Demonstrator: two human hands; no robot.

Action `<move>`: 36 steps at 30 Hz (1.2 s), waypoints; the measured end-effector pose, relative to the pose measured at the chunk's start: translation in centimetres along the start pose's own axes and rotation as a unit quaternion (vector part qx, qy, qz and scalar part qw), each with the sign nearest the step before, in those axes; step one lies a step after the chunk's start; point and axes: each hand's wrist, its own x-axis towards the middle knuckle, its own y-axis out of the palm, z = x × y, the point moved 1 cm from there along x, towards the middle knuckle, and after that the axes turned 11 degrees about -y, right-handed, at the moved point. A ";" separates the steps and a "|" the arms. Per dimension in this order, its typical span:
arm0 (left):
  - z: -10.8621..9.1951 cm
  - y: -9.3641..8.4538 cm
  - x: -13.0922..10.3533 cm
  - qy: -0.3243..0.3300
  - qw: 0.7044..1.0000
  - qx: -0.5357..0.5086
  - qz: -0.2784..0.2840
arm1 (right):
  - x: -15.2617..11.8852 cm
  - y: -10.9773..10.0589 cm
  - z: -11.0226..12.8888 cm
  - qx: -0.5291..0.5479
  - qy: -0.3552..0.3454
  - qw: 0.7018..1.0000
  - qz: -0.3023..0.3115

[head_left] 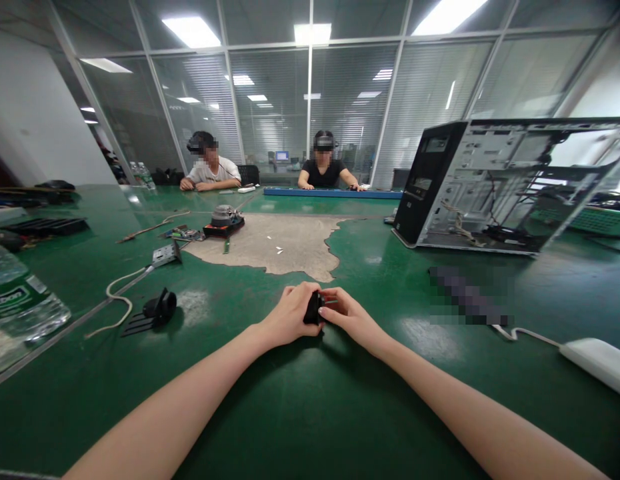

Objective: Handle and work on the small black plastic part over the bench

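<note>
- The small black part (314,308) is held up between the two hands, just above the near middle of the green table (300,407); its exact shape is mostly hidden by the fingers.
- The left hand (293,312) is closed around the part from the left, thumb low and fingers over the top.
- The right hand (349,318) pinches the part's right edge, its thumb tip against it and its fingers curved behind.
- Beyond the hands lies a bare greyish patch (300,243) with an uneven edge, a few white scraps (279,251) on it.
- At the patch's left side sits a round grey device on a red and black base (224,221), with a small green strip (227,246) just in front and a circuit board (184,233) beside it.
- Nearer on the left are a metal box (167,254), a pale cable (121,298) and a black finned piece (155,311).
- A clear plastic bottle (23,293) stands at the far left.
- On the right, an open computer case (440,190) stands upright; nearer are a pixelated dark object (465,293) and a white block with a cord (597,363).
- Across the table, behind a long blue bar (335,193), sits a person in black (326,170); a person in white (217,173) sits further left.
</note>
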 end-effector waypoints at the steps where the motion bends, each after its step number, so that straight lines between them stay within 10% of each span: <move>1: 0.0 0.0 0.0 0.000 1.000 0.001 0.002 | 0.0 0.0 0.1 0.007 -0.002 1.000 0.008; 19: -0.2 -0.2 0.0 -0.005 1.000 -0.004 0.006 | -0.2 -0.7 0.3 -0.052 0.015 0.995 -0.086; 36: -0.4 -0.2 -0.2 0.004 1.000 0.013 -0.021 | 0.1 0.6 0.7 -0.004 0.003 1.000 -0.017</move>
